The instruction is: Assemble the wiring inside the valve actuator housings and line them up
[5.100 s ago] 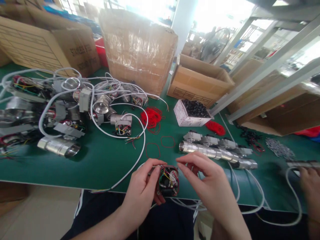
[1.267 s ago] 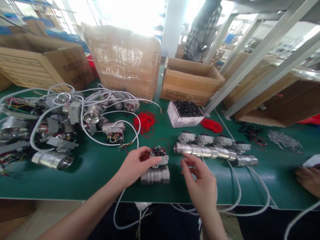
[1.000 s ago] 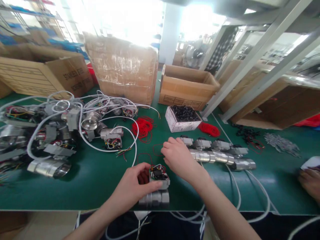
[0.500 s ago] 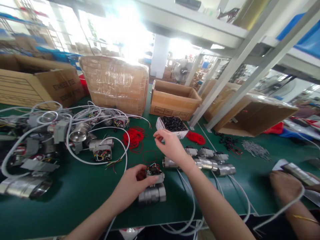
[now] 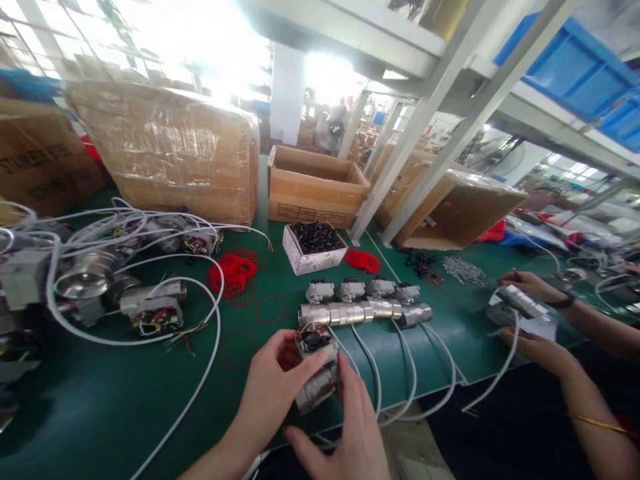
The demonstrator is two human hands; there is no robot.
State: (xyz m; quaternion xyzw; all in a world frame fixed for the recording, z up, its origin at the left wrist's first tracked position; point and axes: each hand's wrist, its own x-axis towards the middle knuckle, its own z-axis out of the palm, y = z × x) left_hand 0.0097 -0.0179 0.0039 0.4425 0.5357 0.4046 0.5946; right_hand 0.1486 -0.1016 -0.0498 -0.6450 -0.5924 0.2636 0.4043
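While grasping the uncovered valve unit point(image 5: 318, 388) in the left hand point(image 5: 270, 383), on the near side of the white box point(image 5: 315, 261), holds the right hand point(image 5: 351, 427) unclenched at the unit. Has red bands point(image 5: 233, 272) heaped left of the box, a valve row point(image 5: 346, 313) in front.

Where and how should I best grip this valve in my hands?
Probably around its metal cylinder, coming from the right with your right hand, fingers wrapped: that part is rounded and bare, while the gray housing above is open, its wires exposed.
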